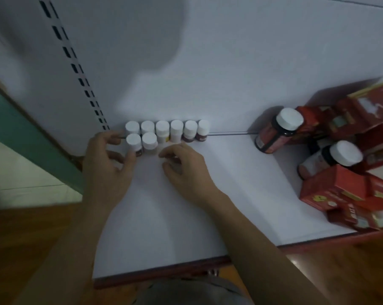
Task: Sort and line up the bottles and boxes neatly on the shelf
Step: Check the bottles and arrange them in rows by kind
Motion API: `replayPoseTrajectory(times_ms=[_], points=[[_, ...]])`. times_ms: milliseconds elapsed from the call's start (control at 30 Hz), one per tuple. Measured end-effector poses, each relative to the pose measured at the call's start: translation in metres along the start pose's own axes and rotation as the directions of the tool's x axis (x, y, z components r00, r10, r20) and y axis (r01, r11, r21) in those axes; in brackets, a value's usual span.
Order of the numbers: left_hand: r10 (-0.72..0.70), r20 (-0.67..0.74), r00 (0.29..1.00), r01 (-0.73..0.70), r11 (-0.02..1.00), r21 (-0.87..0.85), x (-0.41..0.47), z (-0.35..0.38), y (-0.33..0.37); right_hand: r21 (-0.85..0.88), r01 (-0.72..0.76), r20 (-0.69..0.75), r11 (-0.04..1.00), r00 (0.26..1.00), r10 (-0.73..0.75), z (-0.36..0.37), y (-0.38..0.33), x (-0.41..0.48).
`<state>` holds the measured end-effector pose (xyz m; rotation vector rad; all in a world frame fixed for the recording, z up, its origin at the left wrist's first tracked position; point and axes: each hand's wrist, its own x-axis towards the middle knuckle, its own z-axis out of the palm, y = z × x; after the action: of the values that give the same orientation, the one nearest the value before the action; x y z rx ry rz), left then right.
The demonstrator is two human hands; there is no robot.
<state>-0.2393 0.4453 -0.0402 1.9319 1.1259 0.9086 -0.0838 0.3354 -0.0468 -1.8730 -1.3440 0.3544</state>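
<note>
At the back left corner of the white shelf [186, 216], six small white-capped bottles [166, 128] stand upright in a tight row against the back panel [230, 62], caps nearly touching. Two more of the same kind stand just ahead of that row's left end, starting a second row: the front-left bottle [133, 142] and the second front bottle [150, 142], side by side.

The left hand [107, 159] curls round the front-left bottle. Its fingers [111, 136] reach along the bottle's left side and the thumb sits against its lower body, a light pinch, though motion blur softens the contact. The right hand [184, 170] hovers just beside the second front bottle with its fingers [166, 154] loosely bent and holding nothing. The tips are close to the bottle's lower right side, and touch cannot be made out.

Well apart, at the shelf's right end, a large dark bottle [276, 130] with a white cap leans against a jumble of red boxes [335, 188]. A second large bottle [331, 161] lies tilted among them.

A slotted upright [76, 69] runs up the panel on the left. The shelf has a red front edge [159, 276], and a wooden floor [21, 249] shows below.
</note>
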Motion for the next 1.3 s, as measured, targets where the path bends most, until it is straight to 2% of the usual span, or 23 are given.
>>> replayPoseTrajectory(times_ms=[100, 167, 200, 233, 300, 367, 433, 533, 567, 667, 700, 767, 833, 933, 1067, 1200, 1300], points=[[0.191, 0.083, 0.978, -0.199, 0.975, 0.096, -0.008, 0.003, 0.031, -0.062, -0.009, 0.254, 0.998, 0.967, 0.024, -0.038, -0.002, -0.025], [0.291, 0.293, 0.911, -0.320, 0.946, 0.055, -0.011, 0.014, 0.062, -0.102, -0.053, 0.319, 0.993, 0.944, 0.083, -0.066, -0.003, -0.049], [0.332, 0.416, 0.847, -0.376, 0.926, 0.026, -0.013, 0.023, 0.077, -0.131, -0.079, 0.295, 0.988, 0.949, 0.115, -0.081, -0.002, -0.062], [0.369, 0.521, 0.769, -0.433, 0.901, 0.000, -0.016, 0.034, 0.090, -0.169, -0.095, 0.225, 0.981, 0.965, 0.133, -0.098, -0.001, -0.074], [0.404, 0.661, 0.632, -0.519, 0.855, -0.026, -0.024, 0.059, 0.112, -0.253, -0.117, -0.015, 0.960, 0.993, 0.117, -0.138, 0.002, -0.096], [0.399, 0.735, 0.548, -0.575, 0.818, -0.015, -0.034, 0.085, 0.131, -0.280, -0.157, -0.268, 0.947, 0.960, 0.079, -0.185, 0.003, -0.116], [0.433, 0.749, 0.503, -0.607, 0.793, -0.051, -0.044, 0.110, 0.150, -0.293, -0.207, -0.435, 0.933, 0.898, 0.063, -0.231, 0.005, -0.134], [0.492, 0.704, 0.513, -0.576, 0.805, -0.144, -0.064, 0.149, 0.184, -0.350, -0.293, -0.543, 0.890, 0.837, 0.063, -0.280, 0.024, -0.158], [0.508, 0.674, 0.537, -0.562, 0.811, -0.164, -0.070, 0.161, 0.194, -0.378, -0.318, -0.524, 0.869, 0.848, 0.083, -0.285, 0.036, -0.164], [0.512, 0.545, 0.664, -0.477, 0.851, -0.219, -0.078, 0.194, 0.218, -0.494, -0.341, -0.333, 0.799, 0.924, 0.188, -0.275, 0.073, -0.176], [0.502, 0.507, 0.701, -0.443, 0.863, -0.241, -0.078, 0.205, 0.226, -0.525, -0.331, -0.304, 0.784, 0.933, 0.191, -0.270, 0.083, -0.180], [0.493, 0.469, 0.733, -0.396, 0.869, -0.296, -0.074, 0.220, 0.236, -0.543, -0.315, -0.311, 0.778, 0.936, 0.162, -0.259, 0.094, -0.182], [0.511, 0.473, 0.717, -0.396, 0.858, -0.327, -0.072, 0.238, 0.246, -0.526, -0.285, -0.317, 0.801, 0.940, 0.127, -0.262, 0.100, -0.183], [0.501, 0.556, 0.663, -0.401, 0.865, -0.302, -0.066, 0.256, 0.249, -0.516, -0.226, -0.306, 0.826, 0.949, 0.069, -0.268, 0.111, -0.185], [0.450, 0.583, 0.677, -0.295, 0.891, -0.345, -0.064, 0.252, 0.242, -0.465, -0.201, -0.275, 0.862, 0.958, 0.075, -0.277, 0.115, -0.186], [0.463, 0.650, 0.603, -0.308, 0.886, -0.345, -0.068, 0.243, 0.237, -0.459, -0.214, -0.260, 0.862, 0.960, 0.100, -0.278, 0.113, -0.182], [0.489, 0.605, 0.628, -0.350, 0.872, -0.342, -0.064, 0.240, 0.227, -0.463, -0.229, -0.282, 0.856, 0.954, 0.102, -0.271, 0.111, -0.180]])
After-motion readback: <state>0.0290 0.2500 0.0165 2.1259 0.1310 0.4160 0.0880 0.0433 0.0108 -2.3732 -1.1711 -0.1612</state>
